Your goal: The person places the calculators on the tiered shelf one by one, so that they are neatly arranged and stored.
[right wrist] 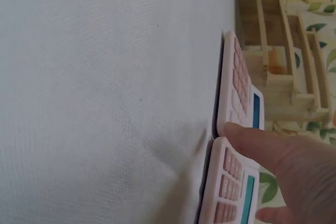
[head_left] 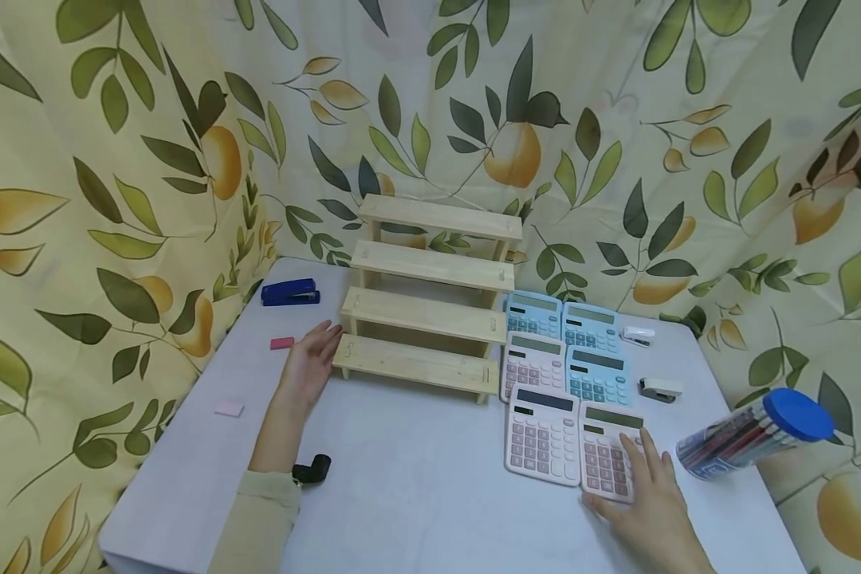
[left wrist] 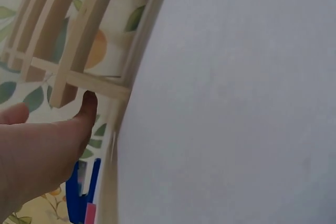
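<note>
My left hand (head_left: 307,367) is at the left end of a four-step, pale wooden display rack (head_left: 416,367), palm up, its fingers loosely extended close to the lower steps. In the left wrist view a fingertip (left wrist: 90,100) overlaps the rack's side rail. My right hand (head_left: 649,502) rests over the front right pink calculator (head_left: 605,458), its thumb by the near left corner and its fingers spread toward the right side. Beside that lies another pink calculator (head_left: 541,446). Behind them, a pink calculator (head_left: 527,373) and several blue calculators (head_left: 597,381) lie in two columns.
At the table's left are a blue stapler (head_left: 290,293), a red eraser-like block (head_left: 282,343) and a pale pink block (head_left: 229,408). Two small white staplers (head_left: 660,389) and a blue-lidded tub of pencils (head_left: 739,442) stand right. Patterned cloth (head_left: 430,96) hangs behind.
</note>
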`<state>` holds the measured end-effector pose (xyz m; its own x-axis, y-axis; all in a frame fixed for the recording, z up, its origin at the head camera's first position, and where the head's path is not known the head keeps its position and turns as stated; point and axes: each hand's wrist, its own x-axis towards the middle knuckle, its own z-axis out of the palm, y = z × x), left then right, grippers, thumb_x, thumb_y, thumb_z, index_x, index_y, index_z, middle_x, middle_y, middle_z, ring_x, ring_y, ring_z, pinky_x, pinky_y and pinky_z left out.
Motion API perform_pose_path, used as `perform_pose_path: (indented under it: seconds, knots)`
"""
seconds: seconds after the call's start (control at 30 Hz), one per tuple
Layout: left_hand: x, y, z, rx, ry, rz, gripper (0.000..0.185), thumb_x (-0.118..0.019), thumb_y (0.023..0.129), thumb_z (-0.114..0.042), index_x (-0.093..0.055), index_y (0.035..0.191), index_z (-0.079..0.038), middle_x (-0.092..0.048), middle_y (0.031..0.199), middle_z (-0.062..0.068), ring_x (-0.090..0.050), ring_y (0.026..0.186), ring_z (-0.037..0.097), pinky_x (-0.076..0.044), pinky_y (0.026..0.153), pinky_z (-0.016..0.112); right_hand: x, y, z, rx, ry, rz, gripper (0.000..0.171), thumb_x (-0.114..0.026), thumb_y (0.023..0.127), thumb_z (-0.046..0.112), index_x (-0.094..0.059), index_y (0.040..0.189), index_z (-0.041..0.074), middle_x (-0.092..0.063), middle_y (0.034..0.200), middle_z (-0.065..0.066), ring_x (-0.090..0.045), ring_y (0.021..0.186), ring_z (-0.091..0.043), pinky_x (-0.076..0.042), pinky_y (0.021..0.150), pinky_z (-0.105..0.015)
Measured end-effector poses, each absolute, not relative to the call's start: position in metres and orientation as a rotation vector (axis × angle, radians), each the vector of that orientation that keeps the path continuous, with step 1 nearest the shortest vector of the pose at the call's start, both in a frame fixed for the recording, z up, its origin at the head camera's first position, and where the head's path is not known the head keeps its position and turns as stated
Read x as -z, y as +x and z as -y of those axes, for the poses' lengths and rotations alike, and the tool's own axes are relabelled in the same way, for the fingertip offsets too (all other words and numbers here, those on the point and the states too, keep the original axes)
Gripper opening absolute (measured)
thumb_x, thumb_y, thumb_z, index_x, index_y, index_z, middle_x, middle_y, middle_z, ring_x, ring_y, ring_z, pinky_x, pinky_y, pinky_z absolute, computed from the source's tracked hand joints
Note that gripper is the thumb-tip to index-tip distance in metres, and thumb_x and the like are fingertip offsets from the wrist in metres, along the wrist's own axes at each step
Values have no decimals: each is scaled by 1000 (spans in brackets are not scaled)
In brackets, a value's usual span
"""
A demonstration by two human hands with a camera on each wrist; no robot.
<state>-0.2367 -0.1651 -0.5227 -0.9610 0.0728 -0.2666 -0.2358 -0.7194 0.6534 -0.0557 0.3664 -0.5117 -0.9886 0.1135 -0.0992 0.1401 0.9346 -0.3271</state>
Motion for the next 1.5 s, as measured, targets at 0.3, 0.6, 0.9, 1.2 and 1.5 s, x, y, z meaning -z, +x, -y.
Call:
perform_pose_path:
  seconds: [0.3,0.6,0.9,1.2,1.5]
  knots:
    - [527,-236,155,-2786,-375,-1058,70,-32,99,18,-21,165,-3,-19,173,14,-18,159,20,-21,127,31,517,-58,-360,536,278,-2992,133,-87,76,60,-7,166,4,13,171,-26,-8,149,-62,-22,109,-81]
    - [527,-235,151,-2874,-382,-1043,76,-27,93,27,-21,164,0,-17,173,17,-20,159,23,-25,125,28,519,-59,-354,552,301,-3020,136,-91,72,56,-8,166,4,12,172,-24,-10,149,-60,-24,110,-81]
    - [529,-232,149,-2920,-361,-1061,79,-25,90,30,-23,164,1,-20,172,18,-24,158,26,-28,124,29,520,-60,-349,566,309,-2988,132,-92,74,43,-6,166,4,13,172,-23,-2,144,-70,-15,107,-85]
    - [532,-234,149,-2966,-384,-1095,78,-28,91,30,-22,163,2,-24,170,21,-30,156,28,-34,121,28,519,-65,-350,572,311,-3024,135,-92,73,34,0,167,6,14,170,-27,-6,143,-72,-19,104,-87]
    - [530,-237,148,-2967,-424,-1059,81,-30,91,30,-20,164,-1,-27,169,18,-32,155,26,-34,122,30,521,-70,-349,565,338,-3077,134,-93,71,31,-2,166,3,3,167,-37,-15,141,-72,-24,104,-85]
